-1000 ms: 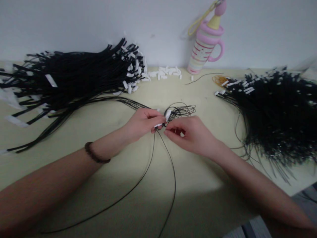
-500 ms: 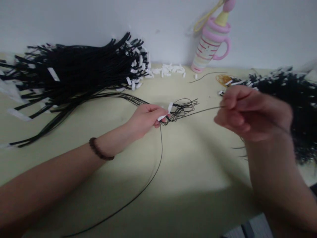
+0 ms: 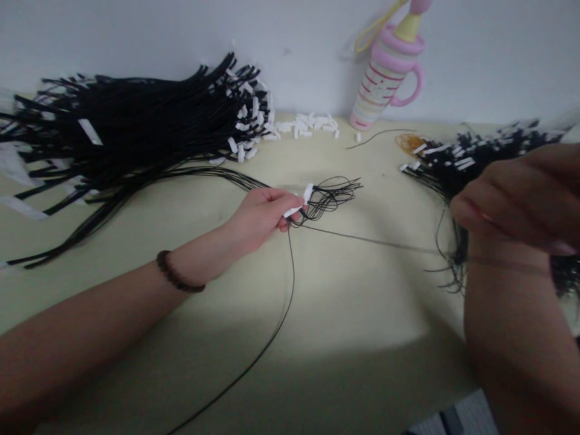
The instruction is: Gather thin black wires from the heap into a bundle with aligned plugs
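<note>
My left hand pinches a small white plastic tag and a looped bunch of thin black cords at the middle of the table. Another white tag stands up beside my fingertips. My right hand is raised at the right of the view, its fingers closed and slightly blurred. A taut thin black cord stretches from the bunch towards that hand, and its end is hidden near my wrist. One long cord trails from the left hand towards the near edge.
A large sheaf of black cords with white tags lies at the left, and another lies at the right, partly behind my right hand. Loose white tags, orange rubber bands and a pink striped bottle stand against the wall.
My right hand has moved up and right, away from the bunch, and a single cord now stretches out further. My left hand has stayed nearly still.
</note>
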Available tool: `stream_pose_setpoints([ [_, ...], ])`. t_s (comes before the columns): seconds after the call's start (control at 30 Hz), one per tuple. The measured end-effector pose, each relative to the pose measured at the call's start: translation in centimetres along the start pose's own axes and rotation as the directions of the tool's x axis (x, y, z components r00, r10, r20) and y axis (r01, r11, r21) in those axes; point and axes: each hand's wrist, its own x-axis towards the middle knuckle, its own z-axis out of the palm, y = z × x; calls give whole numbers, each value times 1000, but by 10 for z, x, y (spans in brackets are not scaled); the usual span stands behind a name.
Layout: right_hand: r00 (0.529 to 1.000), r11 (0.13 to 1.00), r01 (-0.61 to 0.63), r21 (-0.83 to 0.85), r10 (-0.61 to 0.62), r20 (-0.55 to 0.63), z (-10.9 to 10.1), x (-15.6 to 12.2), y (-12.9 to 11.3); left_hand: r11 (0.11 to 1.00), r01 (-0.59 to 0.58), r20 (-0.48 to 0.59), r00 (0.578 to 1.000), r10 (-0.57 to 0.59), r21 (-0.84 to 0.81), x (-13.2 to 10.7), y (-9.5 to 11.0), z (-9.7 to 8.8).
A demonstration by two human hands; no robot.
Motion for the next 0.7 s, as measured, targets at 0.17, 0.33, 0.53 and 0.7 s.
stream_pose_setpoints([
  [0.17,952,965,-230,-128,250,174,51,14,32,999,-8,-1,1000,8,-45,2,-3,0],
  [0.33,833,956,23,-291,143,535,127,9,51,996,-23,-12,1000,22,-86,3,-3,0],
  [0.53,921,999,5,-53,17,390,175,-13,45,999,-25,-19,1000,25,-28,1,-4,0],
  [0.7,858,936,-265,232,119,500,178,-11,41,999,-19,-10,1000,18,-41,0,-4,0],
])
